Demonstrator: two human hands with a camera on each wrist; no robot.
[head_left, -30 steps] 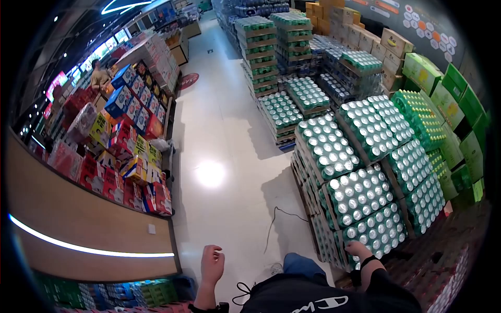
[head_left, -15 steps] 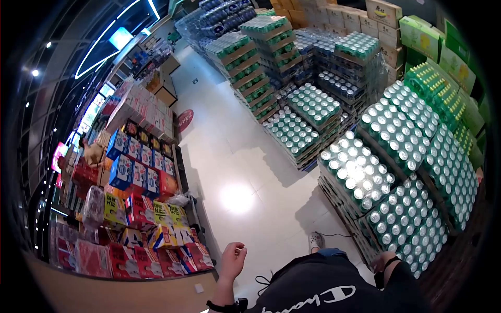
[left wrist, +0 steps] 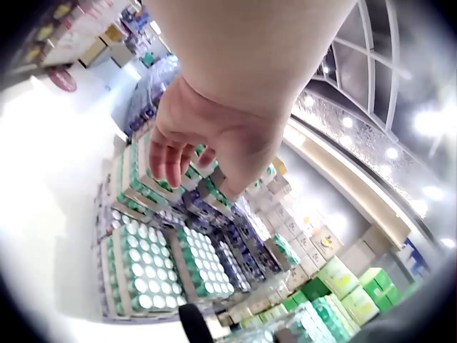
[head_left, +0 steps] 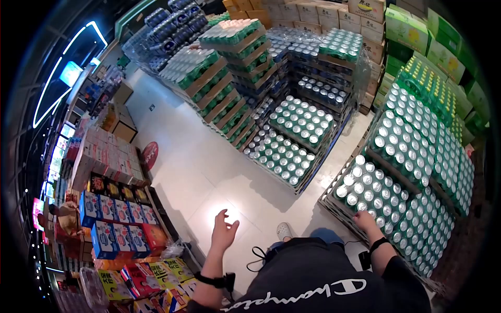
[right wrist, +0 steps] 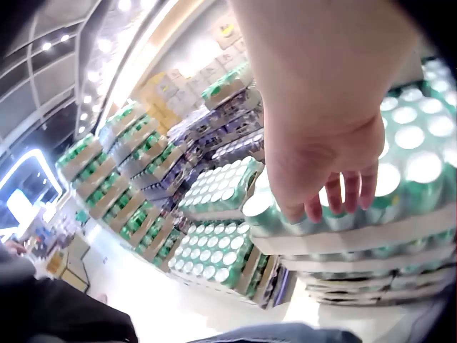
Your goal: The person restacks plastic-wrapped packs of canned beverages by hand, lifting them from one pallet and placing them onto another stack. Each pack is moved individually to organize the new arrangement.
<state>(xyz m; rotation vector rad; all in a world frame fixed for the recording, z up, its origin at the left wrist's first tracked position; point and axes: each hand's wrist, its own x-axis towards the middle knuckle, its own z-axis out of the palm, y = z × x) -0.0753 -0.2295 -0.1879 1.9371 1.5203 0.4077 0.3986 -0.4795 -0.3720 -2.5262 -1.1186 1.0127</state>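
Observation:
My left hand (head_left: 224,232) hangs over the aisle floor with fingers loosely bent and nothing in it. In the left wrist view its fingers (left wrist: 171,161) droop, well apart from the stacked goods behind. My right hand (head_left: 366,221) is at the near edge of a stack of shrink-wrapped green can packs (head_left: 368,183) with silvery tops. In the right wrist view its slack fingers (right wrist: 350,191) overlap the front row of a can pack (right wrist: 407,174) in a cardboard tray, holding nothing.
Tall stacks of green can trays (head_left: 209,78) and a lower can stack (head_left: 282,159) stand across the aisle floor (head_left: 193,182). Boxed goods (head_left: 117,208) line the left side. Green cartons (head_left: 412,31) rise at the back right. A shoe (head_left: 284,231) shows below me.
The head view has swung rightward, so the stacks across the aisle now lie more central. My left hand has risen in view, and my right hand now shows at the can stack's near edge.

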